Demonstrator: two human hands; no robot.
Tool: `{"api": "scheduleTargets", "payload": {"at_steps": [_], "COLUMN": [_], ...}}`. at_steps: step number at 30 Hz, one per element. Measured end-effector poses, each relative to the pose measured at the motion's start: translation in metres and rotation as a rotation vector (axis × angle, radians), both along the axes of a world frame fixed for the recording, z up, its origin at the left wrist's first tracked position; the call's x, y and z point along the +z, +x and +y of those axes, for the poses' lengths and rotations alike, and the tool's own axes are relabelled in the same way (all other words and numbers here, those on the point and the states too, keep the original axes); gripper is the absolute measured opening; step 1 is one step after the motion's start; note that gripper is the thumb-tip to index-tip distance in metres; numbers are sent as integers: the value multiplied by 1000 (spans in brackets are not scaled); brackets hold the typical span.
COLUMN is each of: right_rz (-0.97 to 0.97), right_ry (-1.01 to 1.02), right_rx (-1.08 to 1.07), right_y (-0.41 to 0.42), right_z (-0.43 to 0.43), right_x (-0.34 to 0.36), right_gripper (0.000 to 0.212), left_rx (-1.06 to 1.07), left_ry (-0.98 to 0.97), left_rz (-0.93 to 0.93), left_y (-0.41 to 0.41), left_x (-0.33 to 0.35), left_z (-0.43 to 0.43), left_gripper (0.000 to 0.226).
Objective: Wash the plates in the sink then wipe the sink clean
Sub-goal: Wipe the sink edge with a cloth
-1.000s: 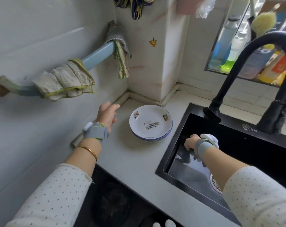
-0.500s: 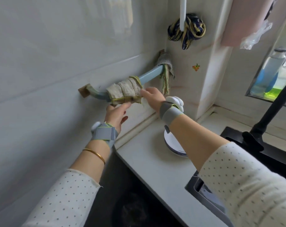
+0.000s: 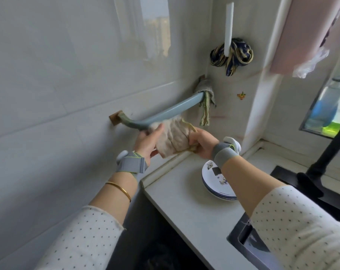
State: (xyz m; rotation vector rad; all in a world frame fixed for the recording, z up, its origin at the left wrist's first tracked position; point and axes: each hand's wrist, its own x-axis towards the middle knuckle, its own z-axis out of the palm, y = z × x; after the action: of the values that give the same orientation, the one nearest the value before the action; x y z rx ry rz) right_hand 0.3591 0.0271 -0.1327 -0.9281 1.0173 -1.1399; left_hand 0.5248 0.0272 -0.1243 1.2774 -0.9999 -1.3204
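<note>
A beige cloth (image 3: 173,137) with a yellow-green edge hangs just below the blue wall bar (image 3: 165,112). My left hand (image 3: 147,141) grips its left side and my right hand (image 3: 201,142) grips its right side. A stack of white plates (image 3: 214,180) with small pictures rests on the grey counter (image 3: 184,207), partly hidden under my right forearm. The black sink (image 3: 243,242) shows only at its near left corner, at the lower right.
A second grey-green rag (image 3: 205,98) hangs at the bar's right end. A dark knotted cloth (image 3: 232,55) hangs on the corner wall. The black faucet (image 3: 327,154) rises at the right. Bottles stand in a wall niche (image 3: 328,110). A dark gap lies left of the counter.
Both hands have closed on the beige cloth and pulled it down off the bar. Earlier my right hand was in the sink; it came up to the wall.
</note>
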Motion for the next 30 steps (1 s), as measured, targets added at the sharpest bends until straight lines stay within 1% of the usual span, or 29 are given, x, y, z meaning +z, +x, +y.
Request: {"api": "scheduleTargets", "payload": {"at_steps": [2, 3, 5, 6, 8, 9, 12, 14, 15, 17, 18, 20, 21, 23, 25, 27, 30], "right_rz": [-44, -70, -136, -179, -223, -202, -81, -22, 41, 243, 342, 541, 623, 770, 852, 886, 976], "right_ry": [3, 12, 32, 55, 114, 131, 152, 158, 156, 167, 164, 179, 180, 179, 222, 304, 384], "right_rx": [5, -21, -104, -131, -177, -215, -419, -594, -676, -804, -824, -871, -892, -893, -827, -694, -425], "right_y": [-14, -22, -44, -56, -87, -104, -150, -177, -189, -213, -216, -235, -244, -251, -252, -248, -237], "right_z": [13, 17, 22, 26, 36, 42, 57, 69, 75, 86, 88, 94, 95, 93, 87, 80, 78], "right_x": [-10, -15, -24, -25, -31, -34, -44, -50, -52, -54, -51, -53, -57, -67, -82, -110, -160], "right_gripper": [37, 40, 46, 43, 26, 24, 15, 18, 13, 9, 12, 20, 20, 17, 16, 21, 23], "left_rx": [-80, -114, -176, -204, -295, -351, -491, -595, -652, -737, -751, -804, -819, -816, -782, -735, -729], "left_ry": [-37, -44, -71, -69, -37, -15, 21, 51, 67, 93, 91, 98, 96, 51, -30, -100, -127], "left_rz": [-101, -139, -161, -153, -132, -129, -165, -192, -213, -270, -292, -323, -348, -411, -511, -605, -677], "left_y": [-14, -22, -43, -55, -84, -101, -150, -181, -195, -221, -224, -247, -258, -274, -287, -297, -306], "left_x": [-5, -9, -17, -19, -22, -24, -34, -43, -48, -58, -60, -69, -73, -83, -91, -101, -118], "left_z": [3, 4, 4, 5, 7, 8, 14, 20, 23, 27, 27, 26, 23, 17, 9, -3, -19], "left_gripper": [13, 12, 19, 21, 21, 20, 13, 15, 19, 33, 39, 43, 42, 39, 37, 36, 36]}}
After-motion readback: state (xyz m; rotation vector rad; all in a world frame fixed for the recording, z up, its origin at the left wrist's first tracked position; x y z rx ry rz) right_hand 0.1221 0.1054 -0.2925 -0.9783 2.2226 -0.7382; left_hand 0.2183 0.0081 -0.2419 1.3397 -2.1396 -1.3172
